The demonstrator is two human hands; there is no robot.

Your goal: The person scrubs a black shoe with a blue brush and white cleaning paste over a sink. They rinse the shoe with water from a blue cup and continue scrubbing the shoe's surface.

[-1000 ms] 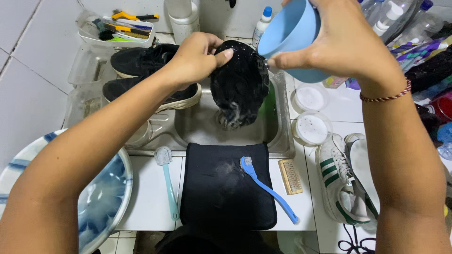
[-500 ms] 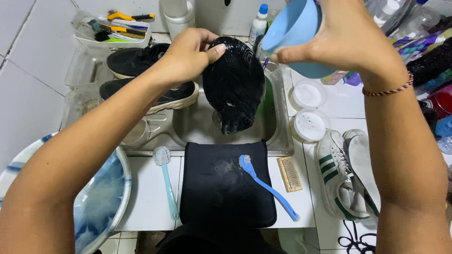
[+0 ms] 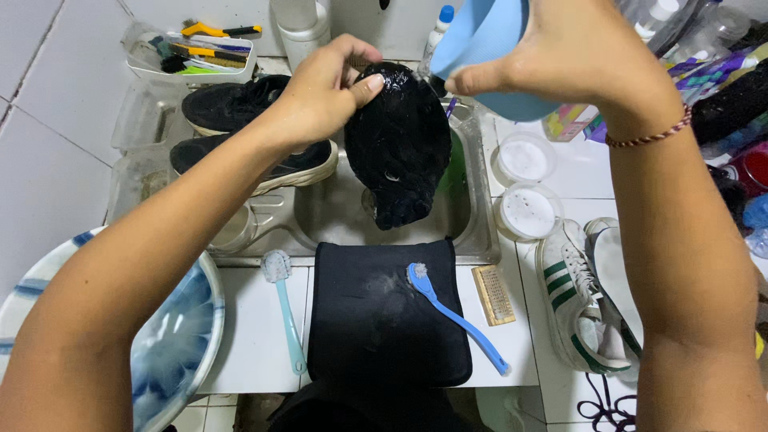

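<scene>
Black cloth (image 3: 398, 144) gripped by left hand (image 3: 320, 96), blue cup (image 3: 488, 56) by right (image 3: 576, 56), above steel sink (image 3: 328, 216).

Single head-worn view, looking steeply down, close over sink (image 3: 480, 232) and counter
</scene>
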